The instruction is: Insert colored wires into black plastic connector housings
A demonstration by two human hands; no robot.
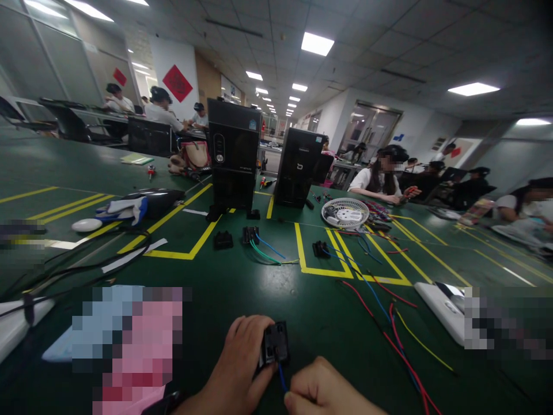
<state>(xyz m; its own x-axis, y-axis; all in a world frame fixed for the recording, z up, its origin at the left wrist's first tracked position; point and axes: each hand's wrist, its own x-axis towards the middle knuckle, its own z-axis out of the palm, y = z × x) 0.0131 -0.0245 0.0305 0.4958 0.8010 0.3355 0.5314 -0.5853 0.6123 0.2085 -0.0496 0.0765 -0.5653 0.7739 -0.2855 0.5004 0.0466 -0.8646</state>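
At the bottom middle, my left hand [239,369] is closed around a small black plastic connector block [275,343], held just above the green table [224,288]. A blue wire [281,377] runs down from the block. My right hand [322,392] pinches that wire just below the block, fingers pressed together. Farther out on the table lie three similar black blocks: one bare [223,239], one with green and blue wires [250,235], one with blue wires [320,249].
Loose red, blue and yellow wires [389,323] trail to the right. Two black computer towers [233,153] [300,167] stand mid-table, a white fan grille [344,213] beside them. Black cables [86,268] and gloves [129,207] lie left. Several people sit at the right and the far left.
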